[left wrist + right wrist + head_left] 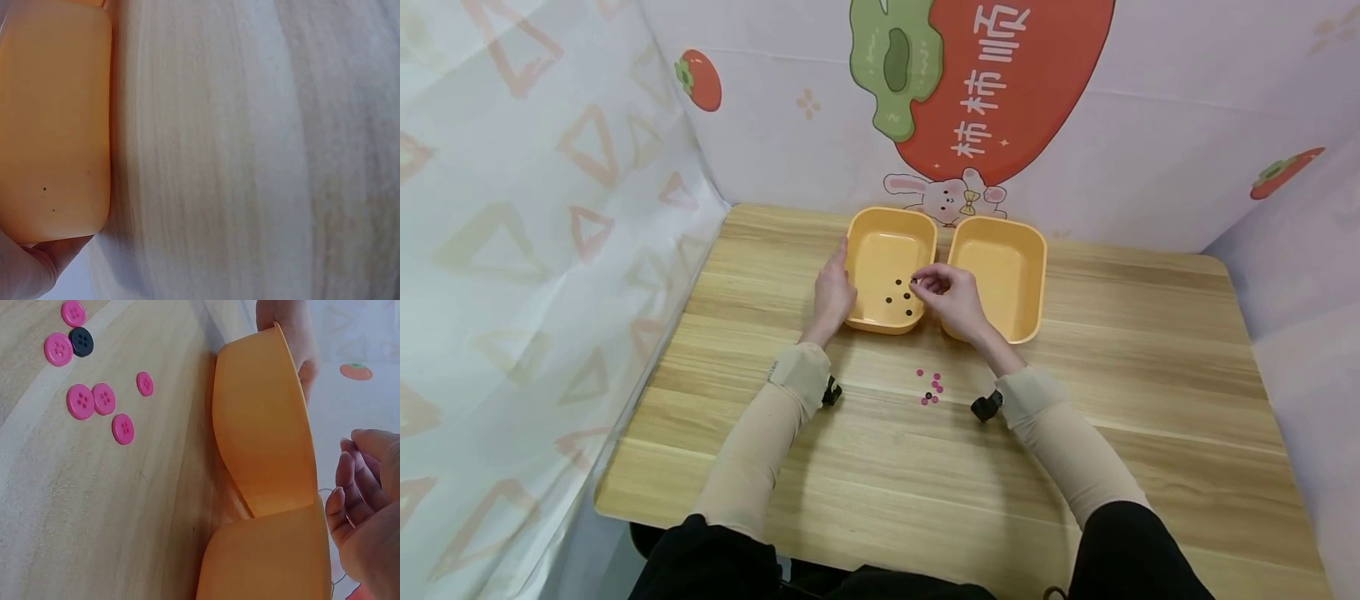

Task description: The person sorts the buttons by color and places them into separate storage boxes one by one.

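Observation:
In the head view my left hand [833,292] grips the left wall of a yellow-orange plastic tray [891,218]. The left wrist view shows my thumb and a finger at a corner of this tray [56,112]. Several black buttons [889,300] lie on its floor, toward the near right. Above its right side, my right hand [953,298] pinches a small black button [914,282] between thumb and fingertips. From the right wrist, the fingertips nearly meet and the button is hidden. Several pink buttons [80,402] and one black button [81,342] lie on the table.
A second yellow-orange tray [1036,292] stands just right of the first, under my right wrist. Both sit on a wooden table [1150,375] near the printed back cloth [775,125]. The loose buttons lie in front of the trays, between my forearms.

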`<state>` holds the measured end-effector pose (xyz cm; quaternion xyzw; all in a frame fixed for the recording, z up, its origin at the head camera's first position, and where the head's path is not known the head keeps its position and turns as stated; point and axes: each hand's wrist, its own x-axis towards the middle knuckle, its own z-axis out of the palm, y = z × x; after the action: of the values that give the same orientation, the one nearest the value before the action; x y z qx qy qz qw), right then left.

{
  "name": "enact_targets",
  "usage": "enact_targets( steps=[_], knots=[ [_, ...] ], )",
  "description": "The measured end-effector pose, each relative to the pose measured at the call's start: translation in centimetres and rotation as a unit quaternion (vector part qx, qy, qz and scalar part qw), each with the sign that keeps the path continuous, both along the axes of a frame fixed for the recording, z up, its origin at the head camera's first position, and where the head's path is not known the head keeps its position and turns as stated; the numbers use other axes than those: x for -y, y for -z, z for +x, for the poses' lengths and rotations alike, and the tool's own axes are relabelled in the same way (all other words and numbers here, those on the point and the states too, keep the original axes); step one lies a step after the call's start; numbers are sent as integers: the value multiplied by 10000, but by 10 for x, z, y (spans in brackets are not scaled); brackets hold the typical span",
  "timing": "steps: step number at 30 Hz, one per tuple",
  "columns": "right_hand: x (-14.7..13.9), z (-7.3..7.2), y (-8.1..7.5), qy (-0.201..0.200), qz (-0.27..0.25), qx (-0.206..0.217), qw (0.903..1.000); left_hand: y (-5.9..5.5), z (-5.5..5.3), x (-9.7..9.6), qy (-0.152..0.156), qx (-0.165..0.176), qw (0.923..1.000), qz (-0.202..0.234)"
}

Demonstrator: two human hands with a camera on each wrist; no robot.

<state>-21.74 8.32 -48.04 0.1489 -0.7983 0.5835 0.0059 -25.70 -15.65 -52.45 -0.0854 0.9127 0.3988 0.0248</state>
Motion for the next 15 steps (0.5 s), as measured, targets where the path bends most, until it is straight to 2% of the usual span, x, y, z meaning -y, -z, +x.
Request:
enact_targets(
  steps=[5, 15],
  knots=[
    [1, -2, 3, 30, 33, 40, 10000, 5, -3, 0, -10, -35, 10000, -46],
    [4, -4, 4, 55, 234, 8, 9997, 1, 0, 0, -48, -77, 10000, 17]
  ],
)
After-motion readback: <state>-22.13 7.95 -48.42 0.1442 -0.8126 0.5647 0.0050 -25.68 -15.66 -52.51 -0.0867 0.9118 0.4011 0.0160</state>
